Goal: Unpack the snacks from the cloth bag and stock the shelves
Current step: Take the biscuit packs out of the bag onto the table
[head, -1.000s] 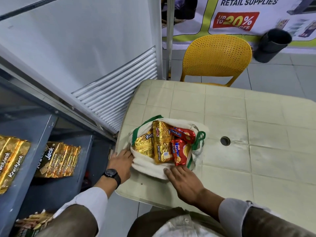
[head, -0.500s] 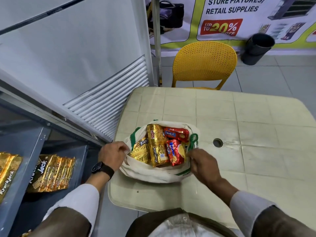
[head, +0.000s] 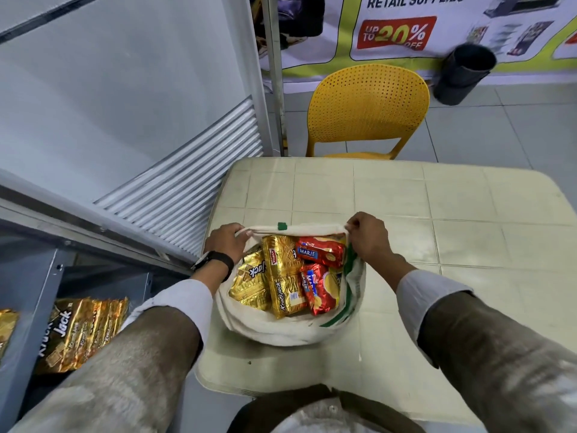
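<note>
The cloth bag (head: 290, 332) is lying on the near left part of the tabletop (head: 437, 245), its mouth spread wide and facing up toward the camera. Inside, two gold Krackjack packets (head: 281, 276) are lying side by side with their long axes running roughly from the far rim toward the person, the left one tilted slightly. To their right, one red Marie packet (head: 321, 253) is lying crosswise near the far rim, and a second red Marie packet (head: 318, 289) is lying lengthwise just below it. The left hand (head: 226, 242), with a dark watch (head: 215, 260) on its wrist, is forming a tight grip on the far left rim of the bag. The right hand (head: 367, 234) is pinching the far right rim, so the fabric edge is stretching taut between them. To the left, below the tabletop, a grey shelf (head: 28, 282) is holding a row of gold Krackjack packets (head: 81, 332). Beyond the tabletop a yellow chair (head: 368, 110) is standing, with a dark bin (head: 465, 73) leaning against the banner (head: 406, 26) behind it.
</note>
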Action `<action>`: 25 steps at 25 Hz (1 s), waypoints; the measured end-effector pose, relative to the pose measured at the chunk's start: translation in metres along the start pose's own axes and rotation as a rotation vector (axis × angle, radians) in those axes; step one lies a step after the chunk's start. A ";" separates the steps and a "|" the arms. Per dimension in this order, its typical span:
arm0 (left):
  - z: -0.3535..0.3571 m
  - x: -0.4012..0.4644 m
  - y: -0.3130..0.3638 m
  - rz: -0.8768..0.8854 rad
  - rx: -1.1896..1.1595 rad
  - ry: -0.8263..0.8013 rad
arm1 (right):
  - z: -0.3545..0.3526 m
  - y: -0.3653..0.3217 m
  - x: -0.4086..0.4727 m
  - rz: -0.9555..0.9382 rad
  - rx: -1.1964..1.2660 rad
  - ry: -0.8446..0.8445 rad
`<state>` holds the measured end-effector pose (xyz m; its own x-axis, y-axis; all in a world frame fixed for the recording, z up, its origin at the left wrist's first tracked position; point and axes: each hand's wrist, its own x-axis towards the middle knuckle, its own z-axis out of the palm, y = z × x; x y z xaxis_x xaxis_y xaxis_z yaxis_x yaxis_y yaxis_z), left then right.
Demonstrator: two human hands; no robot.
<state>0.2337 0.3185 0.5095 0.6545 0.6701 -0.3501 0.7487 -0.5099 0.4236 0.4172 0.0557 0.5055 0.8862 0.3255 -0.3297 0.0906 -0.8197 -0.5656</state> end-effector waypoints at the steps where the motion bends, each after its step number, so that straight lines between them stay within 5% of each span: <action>1: 0.001 0.005 0.005 -0.025 0.006 0.006 | 0.002 -0.002 0.006 0.019 -0.022 0.026; 7: 0.017 0.001 0.008 -0.090 0.081 -0.109 | 0.006 0.013 0.002 0.146 -0.027 -0.039; 11: 0.003 -0.027 0.025 0.006 -0.076 0.034 | -0.006 0.013 -0.042 -0.161 0.030 0.272; 14: -0.002 -0.068 0.058 0.206 -0.220 0.271 | -0.006 0.009 -0.086 -0.387 0.120 0.287; 16: 0.007 -0.092 0.087 0.245 -0.294 0.241 | 0.003 0.010 -0.103 -0.266 0.220 0.184; 20: 0.035 -0.094 0.119 -0.088 -0.459 -0.108 | 0.011 0.011 -0.097 0.208 0.464 -0.027; 25: 0.044 -0.078 0.131 -0.316 -0.502 -0.190 | -0.006 0.008 -0.084 0.297 0.538 -0.163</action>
<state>0.2848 0.1759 0.5560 0.4515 0.6156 -0.6459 0.7985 0.0443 0.6003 0.3464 0.0193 0.5334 0.7540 0.2235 -0.6177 -0.4268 -0.5480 -0.7194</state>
